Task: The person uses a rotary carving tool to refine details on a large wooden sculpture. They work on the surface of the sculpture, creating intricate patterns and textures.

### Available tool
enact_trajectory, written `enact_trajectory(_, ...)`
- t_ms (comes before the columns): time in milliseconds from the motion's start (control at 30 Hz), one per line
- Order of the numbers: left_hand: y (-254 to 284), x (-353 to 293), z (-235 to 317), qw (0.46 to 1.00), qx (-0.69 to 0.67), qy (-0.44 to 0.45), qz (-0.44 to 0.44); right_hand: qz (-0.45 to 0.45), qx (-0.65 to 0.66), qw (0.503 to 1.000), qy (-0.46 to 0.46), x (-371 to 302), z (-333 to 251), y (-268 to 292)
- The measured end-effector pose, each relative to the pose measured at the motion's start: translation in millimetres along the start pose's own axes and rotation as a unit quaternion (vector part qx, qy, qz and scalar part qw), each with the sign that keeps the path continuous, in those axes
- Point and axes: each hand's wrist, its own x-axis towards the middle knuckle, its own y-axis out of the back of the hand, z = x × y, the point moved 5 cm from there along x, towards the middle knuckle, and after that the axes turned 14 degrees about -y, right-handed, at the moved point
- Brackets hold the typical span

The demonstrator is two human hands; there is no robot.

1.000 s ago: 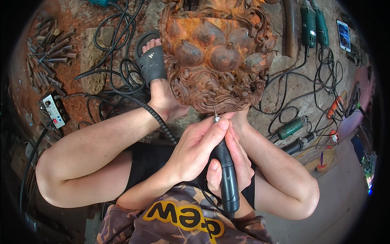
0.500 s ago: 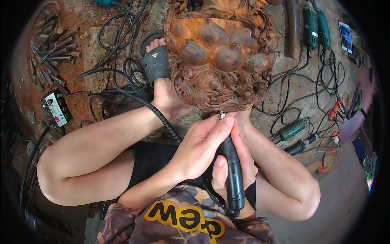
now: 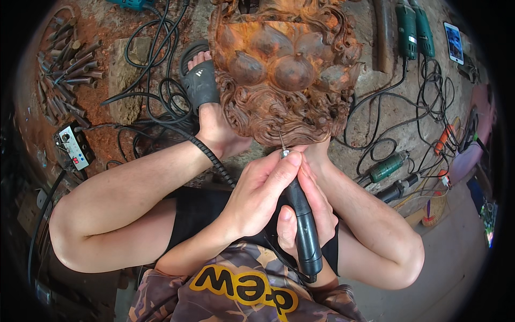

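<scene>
A black pen-shaped rotary carving tool (image 3: 306, 228) is held by both my hands, its thin metal bit pointing away from me. My left hand (image 3: 257, 190) is closed round the front end, thumb on top near the silver collar. My right hand (image 3: 319, 206) wraps the black body from the right, its thumb along the near left side. The bit meets the near edge of a reddish-brown wood carving (image 3: 289, 115), among curling grooved lines. Rounded smooth bosses stand farther up the carving, which lies between my feet. The exact contact point is too fine to make out.
Left lie a bundle of carving bits (image 3: 67, 70), a wood block (image 3: 129, 78), black cables (image 3: 171, 96) and a control box (image 3: 74, 147). On the right are green power tools (image 3: 406, 32), another green grinder (image 3: 389, 166), a phone (image 3: 454, 43) and tangled cords (image 3: 429, 102).
The carving and the tool's front end appear slightly farther left in the picture. Both hands keep the same hold on the tool, and the bit stays at the carving's near edge.
</scene>
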Motion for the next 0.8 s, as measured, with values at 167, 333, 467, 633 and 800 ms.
enact_trajectory(167,-0.1,1.2,0.0,1.0,0.017,-0.004,-0.006,0.013,0.005,1.0,-0.021,-0.1,-1.0,0.8)
enact_trajectory(333,1.6,2.7,-1.2,0.999,0.049,-0.012,0.0,0.01,0.001,1.0,-0.02,1.0,-0.8,0.3)
enact_trajectory(467,0.8,3.4,-1.2,0.999,0.042,-0.003,-0.01,0.018,0.011,0.999,-0.029,1.4,0.6,1.0)
enact_trajectory(633,-1.9,2.2,0.9,0.999,0.032,-0.008,-0.005,0.007,0.003,1.0,-0.019,0.4,1.1,1.7)
enact_trajectory(800,-0.1,0.6,0.8,0.999,0.034,0.002,-0.03,-0.036,-0.007,0.999,-0.023,-2.8,2.7,1.1)
